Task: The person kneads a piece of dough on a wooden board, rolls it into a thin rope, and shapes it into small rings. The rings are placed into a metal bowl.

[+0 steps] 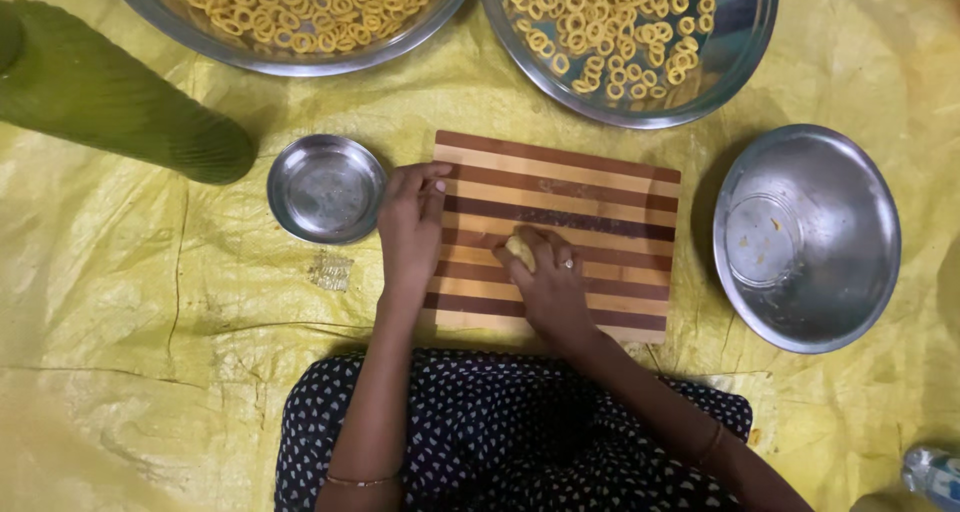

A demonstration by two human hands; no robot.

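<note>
A striped wooden cutting board [600,197] lies on a yellow sheet in front of me. My right hand [545,282], a ring on one finger, is closed over a small lump of pale yellow dough [520,250] pressed against the board near its middle. My left hand [410,222] rests flat on the board's left edge, fingers together, holding nothing.
A small steel bowl [325,187] sits left of the board. A larger steel bowl [830,262] holding a small steel lid is at right. Two wide steel trays [300,62] [740,62] of yellow dough rings are at the top. Someone's green-clad leg [100,92] is at upper left.
</note>
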